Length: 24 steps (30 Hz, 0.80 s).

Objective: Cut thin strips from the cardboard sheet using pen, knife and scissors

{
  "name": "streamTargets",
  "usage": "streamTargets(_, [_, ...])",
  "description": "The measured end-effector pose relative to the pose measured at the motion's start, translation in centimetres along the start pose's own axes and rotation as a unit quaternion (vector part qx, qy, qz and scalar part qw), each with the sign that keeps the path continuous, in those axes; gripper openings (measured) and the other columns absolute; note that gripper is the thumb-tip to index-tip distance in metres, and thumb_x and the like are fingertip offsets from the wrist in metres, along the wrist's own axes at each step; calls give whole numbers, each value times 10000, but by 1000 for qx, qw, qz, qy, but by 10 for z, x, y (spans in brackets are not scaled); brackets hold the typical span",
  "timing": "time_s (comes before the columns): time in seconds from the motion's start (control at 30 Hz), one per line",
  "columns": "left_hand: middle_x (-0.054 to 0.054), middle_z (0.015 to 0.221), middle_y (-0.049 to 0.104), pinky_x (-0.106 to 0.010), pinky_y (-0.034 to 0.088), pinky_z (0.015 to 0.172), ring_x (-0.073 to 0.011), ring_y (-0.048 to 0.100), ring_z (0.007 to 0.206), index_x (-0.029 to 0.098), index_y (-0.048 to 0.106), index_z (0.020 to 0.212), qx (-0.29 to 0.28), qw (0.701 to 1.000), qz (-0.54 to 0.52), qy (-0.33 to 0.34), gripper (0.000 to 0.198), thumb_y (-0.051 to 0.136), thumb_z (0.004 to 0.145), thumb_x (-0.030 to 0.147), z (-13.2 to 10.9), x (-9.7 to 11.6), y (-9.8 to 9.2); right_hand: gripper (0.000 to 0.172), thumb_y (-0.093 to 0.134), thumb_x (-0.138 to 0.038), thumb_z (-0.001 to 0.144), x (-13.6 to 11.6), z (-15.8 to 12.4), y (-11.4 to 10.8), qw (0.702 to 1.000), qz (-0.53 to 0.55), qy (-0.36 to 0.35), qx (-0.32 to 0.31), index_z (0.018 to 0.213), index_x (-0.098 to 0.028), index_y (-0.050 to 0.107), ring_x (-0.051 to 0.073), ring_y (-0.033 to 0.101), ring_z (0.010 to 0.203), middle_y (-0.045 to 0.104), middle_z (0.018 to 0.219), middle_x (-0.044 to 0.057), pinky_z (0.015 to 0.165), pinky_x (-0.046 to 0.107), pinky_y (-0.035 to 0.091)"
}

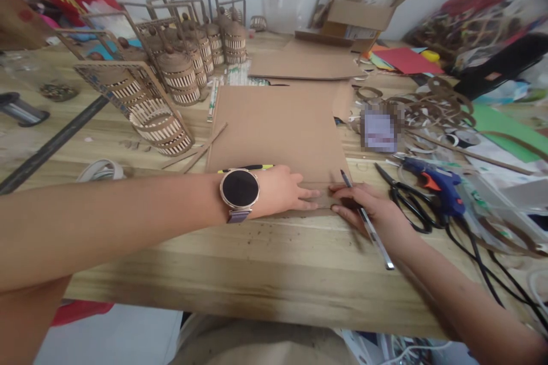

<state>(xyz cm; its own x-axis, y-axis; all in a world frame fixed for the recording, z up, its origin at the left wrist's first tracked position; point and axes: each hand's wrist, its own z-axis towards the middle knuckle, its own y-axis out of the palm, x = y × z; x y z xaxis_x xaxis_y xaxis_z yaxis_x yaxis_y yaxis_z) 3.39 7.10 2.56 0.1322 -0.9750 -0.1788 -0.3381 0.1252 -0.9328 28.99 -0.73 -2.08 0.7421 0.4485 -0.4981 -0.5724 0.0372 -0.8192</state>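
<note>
A large sheet of brown cardboard [274, 125] lies flat on the wooden table in front of me. My left hand [285, 189], with a watch on the wrist, presses down near its front edge, fingers stretched out. A pen [375, 234] is gripped in my right hand [379, 210], slanting with one end toward the sheet. The thumb and fingertips of that hand touch the narrow cardboard strip [327, 201] along the front edge. Behind my left wrist lies a yellow and black tool [261, 167], partly hidden, likely a cutter.
Several bamboo-slat lanterns [175, 77] stand at the back left. To the right lie black scissors [411, 202], a blue glue gun [440, 182] with its cord and a heap of brown strips [432, 105]. An open cardboard box [359, 14] stands at the back.
</note>
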Motion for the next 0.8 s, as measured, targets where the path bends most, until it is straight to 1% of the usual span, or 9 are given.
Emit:
streamTargets(0.1, [156, 1642, 264, -366, 508, 836, -242, 549, 1173, 482, 361, 1507, 9, 1000, -12, -5, 806, 511, 817, 95, 0, -1, 7, 223, 566, -387, 953, -5, 0, -7, 997, 20, 74, 9, 1113, -266, 663, 251, 716, 1008, 751, 1115, 74, 888, 431, 579])
streamTargets(0.23, [112, 1636, 301, -354, 509, 856, -258, 541, 1185, 466, 351, 1515, 17, 999, -41, -1, 911, 649, 719, 137, 3, -3, 16, 292, 458, -489, 1000, -12, -3, -14, 977, 79, 158, 119, 1129, -275, 610, 267, 719, 1027, 778, 1000, 61, 957, 482, 548])
streamTargets(0.27, [112, 1634, 305, -348, 509, 841, -260, 543, 1181, 470, 366, 1506, 21, 999, -46, 1, 926, 670, 698, 135, 3, -4, 17, 307, 448, -518, 999, -12, -5, -14, 970, 110, 170, 135, 1125, -281, 597, 265, 724, 1013, 781, 964, 57, 961, 480, 546])
streamTargets(0.33, [116, 1627, 320, -337, 504, 790, -255, 563, 1142, 474, 417, 1477, 37, 998, -42, 8, 879, 671, 712, 125, 4, -5, 17, 325, 439, -554, 996, -13, -8, -12, 957, 177, 181, 138, 1120, -292, 587, 246, 730, 984, 777, 943, 48, 954, 454, 551])
streamTargets(0.4, [120, 1608, 360, -328, 490, 745, -242, 590, 1083, 475, 483, 1432, 50, 998, -32, 15, 776, 649, 761, 122, 5, -6, 14, 322, 489, -563, 977, -13, -12, -9, 946, 226, 193, 129, 1117, -294, 598, 232, 725, 974, 766, 948, 44, 951, 429, 545])
streamTargets(0.47, [120, 1576, 417, -325, 480, 739, -227, 605, 1052, 473, 539, 1383, 52, 998, -35, 20, 680, 622, 806, 122, 6, -6, 8, 343, 518, -569, 963, -13, -14, -6, 943, 234, 201, 123, 1129, -282, 606, 223, 714, 949, 752, 941, 45, 928, 415, 545])
streamTargets(0.6, [106, 1500, 523, -332, 474, 820, -213, 597, 1104, 448, 618, 1293, 45, 997, -59, 25, 567, 570, 853, 93, 4, -6, -10, 423, 519, -616, 942, -13, -13, -4, 937, 236, 220, 134, 1108, -245, 631, 209, 684, 858, 720, 861, 45, 849, 396, 555])
streamTargets(0.7, [107, 1494, 529, -340, 465, 868, -213, 576, 1162, 414, 659, 1211, 42, 997, -55, 38, 493, 535, 877, 73, 3, -7, -21, 470, 521, -663, 916, -12, -9, -4, 935, 226, 233, 145, 1050, -238, 668, 200, 664, 817, 693, 796, 36, 831, 395, 558])
streamTargets(0.8, [117, 1529, 484, -351, 478, 859, -219, 573, 1176, 387, 661, 1167, 40, 998, -29, 47, 451, 540, 874, 66, 8, -8, -25, 489, 534, -691, 893, -11, -6, -3, 924, 249, 238, 167, 991, -237, 687, 189, 651, 770, 655, 737, 19, 836, 416, 576])
